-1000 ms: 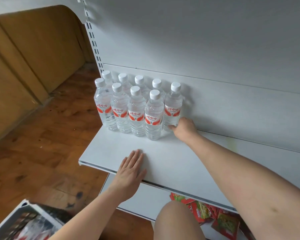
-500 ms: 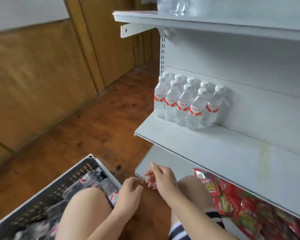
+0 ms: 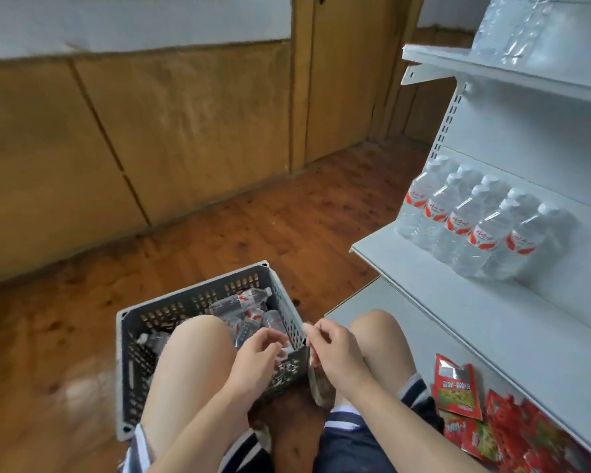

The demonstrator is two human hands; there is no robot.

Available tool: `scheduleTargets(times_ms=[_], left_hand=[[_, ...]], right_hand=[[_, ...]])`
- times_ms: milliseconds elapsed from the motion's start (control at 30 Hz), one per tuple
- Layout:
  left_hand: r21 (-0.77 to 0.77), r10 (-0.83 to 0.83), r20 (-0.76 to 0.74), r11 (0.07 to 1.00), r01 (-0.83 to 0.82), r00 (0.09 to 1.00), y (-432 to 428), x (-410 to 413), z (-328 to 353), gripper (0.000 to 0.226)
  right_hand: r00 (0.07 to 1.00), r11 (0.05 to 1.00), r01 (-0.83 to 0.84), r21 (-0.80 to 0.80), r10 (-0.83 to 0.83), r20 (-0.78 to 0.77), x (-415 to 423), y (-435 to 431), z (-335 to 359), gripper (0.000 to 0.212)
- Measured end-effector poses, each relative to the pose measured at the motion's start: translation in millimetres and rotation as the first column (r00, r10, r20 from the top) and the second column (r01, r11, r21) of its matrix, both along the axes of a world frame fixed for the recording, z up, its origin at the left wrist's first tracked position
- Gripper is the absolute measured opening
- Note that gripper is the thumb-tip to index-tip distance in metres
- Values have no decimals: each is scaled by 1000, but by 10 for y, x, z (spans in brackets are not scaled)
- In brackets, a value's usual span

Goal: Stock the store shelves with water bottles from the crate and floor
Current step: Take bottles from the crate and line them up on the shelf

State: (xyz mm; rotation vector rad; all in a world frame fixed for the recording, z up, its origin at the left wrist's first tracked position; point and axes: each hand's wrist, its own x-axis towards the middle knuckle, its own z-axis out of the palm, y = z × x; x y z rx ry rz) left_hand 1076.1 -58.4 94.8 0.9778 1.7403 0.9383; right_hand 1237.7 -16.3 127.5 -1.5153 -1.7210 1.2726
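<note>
"Several clear plastic water bottles (image 3: 243, 302) lie in the grey plastic crate (image 3: 198, 295); upright bottles (image 3: 471, 230) stand on the white shelf (image 3: 406, 268)."
"Hands?"
"Left hand (image 3: 256, 349) curled at the crate wall, grip unclear; right hand (image 3: 335, 349) loosely curled, empty."

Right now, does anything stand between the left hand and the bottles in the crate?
Nothing visible does. The left hand is at the crate's near right corner, and the bottles lie just beyond its fingers. The left knee covers only the crate's middle.

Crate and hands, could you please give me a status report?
Left hand over crate, grip unclear. Right hand empty beside it. Bottles lying inside. Left knee hides part.
</note>
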Motion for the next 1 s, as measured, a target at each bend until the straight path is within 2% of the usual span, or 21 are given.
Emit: scheduleTargets(times_ms=[167,300,500,633,833,1000], left_hand=[[-21,71,-90,997,-73,993,-130,-204,27,24],[-72,137,-193,986,-153,972,-342,-450,7,22],[-122,211,-292,959,-256,933,-744,-833,3,20],[-121,295,-263,934,-335,918,-771,-918,-36,21],[-175,337,-205,911,-373,919,-810,-1073,-259,21],[-246,343,-169,893,-376,924,-701,-1397,-525,22]], right_hand=[[988,991,-134,-19,135,75,-225,55,-161,37],[963,965,-260,-27,261,59,-384,163,-319,34],[933,897,-357,-260,358,-45,-561,162,-504,16],[897,851,-434,-296,438,-56,-796,189,-549,13],[883,803,-443,-399,468,-37,-1027,340,-674,12],[896,816,-394,-422,443,19,-1251,645,-874,11]])
